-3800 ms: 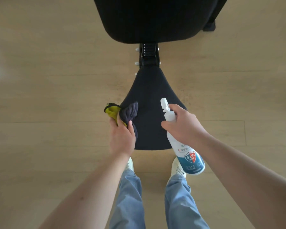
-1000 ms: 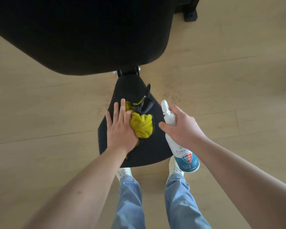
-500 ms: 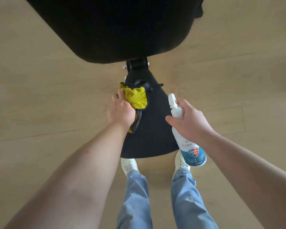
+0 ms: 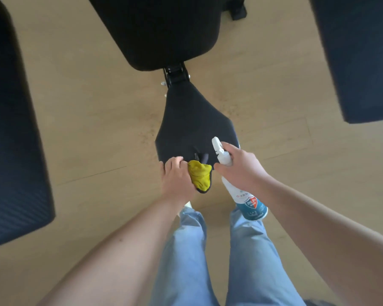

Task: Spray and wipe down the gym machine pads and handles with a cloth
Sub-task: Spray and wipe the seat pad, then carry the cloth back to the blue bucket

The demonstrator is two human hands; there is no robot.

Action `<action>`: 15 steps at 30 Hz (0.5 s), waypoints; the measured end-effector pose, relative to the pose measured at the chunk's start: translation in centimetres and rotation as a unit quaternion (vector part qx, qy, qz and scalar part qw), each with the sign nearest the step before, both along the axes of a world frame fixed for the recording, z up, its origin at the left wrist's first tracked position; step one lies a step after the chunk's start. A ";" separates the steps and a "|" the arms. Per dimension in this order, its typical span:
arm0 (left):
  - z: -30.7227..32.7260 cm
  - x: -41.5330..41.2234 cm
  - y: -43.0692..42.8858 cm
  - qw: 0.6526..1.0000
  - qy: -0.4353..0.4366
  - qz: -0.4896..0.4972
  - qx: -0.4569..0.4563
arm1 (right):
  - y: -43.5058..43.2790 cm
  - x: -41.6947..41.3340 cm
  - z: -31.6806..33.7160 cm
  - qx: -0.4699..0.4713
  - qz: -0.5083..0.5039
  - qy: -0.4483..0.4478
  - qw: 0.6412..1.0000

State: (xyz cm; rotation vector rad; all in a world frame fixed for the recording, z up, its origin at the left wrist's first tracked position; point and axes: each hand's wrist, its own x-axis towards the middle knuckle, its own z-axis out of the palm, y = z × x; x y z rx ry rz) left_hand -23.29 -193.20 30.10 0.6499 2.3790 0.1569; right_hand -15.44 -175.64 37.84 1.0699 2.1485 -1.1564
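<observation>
My left fingers (image 4: 175,161) clutch yellow cloth (image 4: 200,178) at seat pad (image 4: 192,120) near edge, right fingers (image 4: 229,149) wrap spray bottle (image 4: 249,203); overlap strokes firmly.

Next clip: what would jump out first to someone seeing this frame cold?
The yellow cloth, bunched in the left hand at the near edge of the black seat pad, mid-frame. Just right of it, the right hand grips a white spray bottle with a blue label.
</observation>
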 end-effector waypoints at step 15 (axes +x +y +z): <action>16.5 6.0 13.2 0.989 -0.122 -0.043 0.077 | 5.0 15.4 12.2 0.035 -0.113 -0.012 0.993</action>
